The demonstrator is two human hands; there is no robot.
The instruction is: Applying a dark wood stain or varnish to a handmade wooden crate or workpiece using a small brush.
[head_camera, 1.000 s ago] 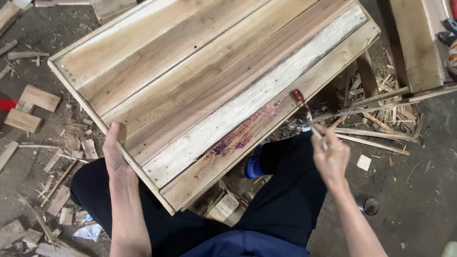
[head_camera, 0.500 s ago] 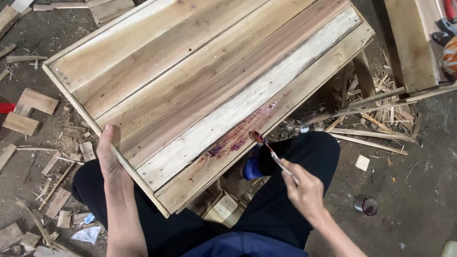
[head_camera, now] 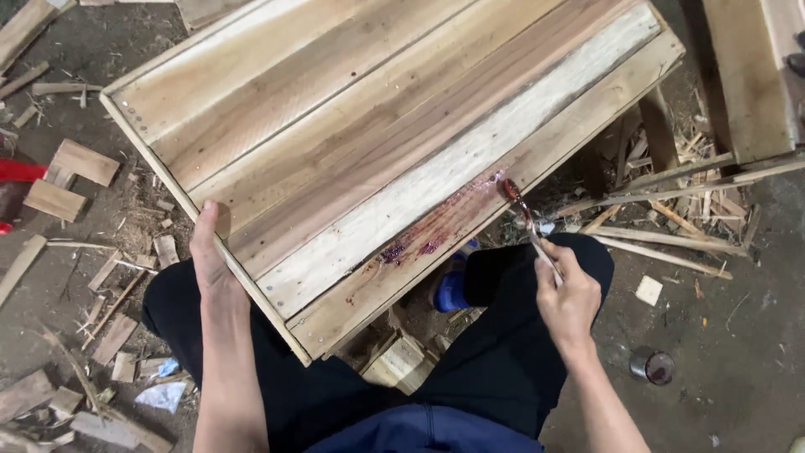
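A small brush (head_camera: 524, 220) with a dark red tip touches the near right edge board of a big wooden panel (head_camera: 369, 126). The tip sits at the far end of a purple-red stain (head_camera: 436, 235) that runs along that board. The right hand (head_camera: 570, 294) grips the thin handle of the brush with its fingers closed around it.

The panel is made of long boards, some brown and one pale, almost white. It lies tilted across the person's lap, above dark trousers (head_camera: 495, 369). The left hand (head_camera: 211, 268) lies flat and loose on the near left edge of the panel, with the thumb pointing up along the edge. It grips nothing.

A blue thing (head_camera: 453, 289) peeks out under the panel, between the legs. A little round tin (head_camera: 652, 366) with dark red inside stands on the ground to the right, near the right arm. Thin wood sticks (head_camera: 662, 226) lie in a heap on the far right. Wood scraps and small blocks (head_camera: 80, 164) lie on the dirty floor to the left.
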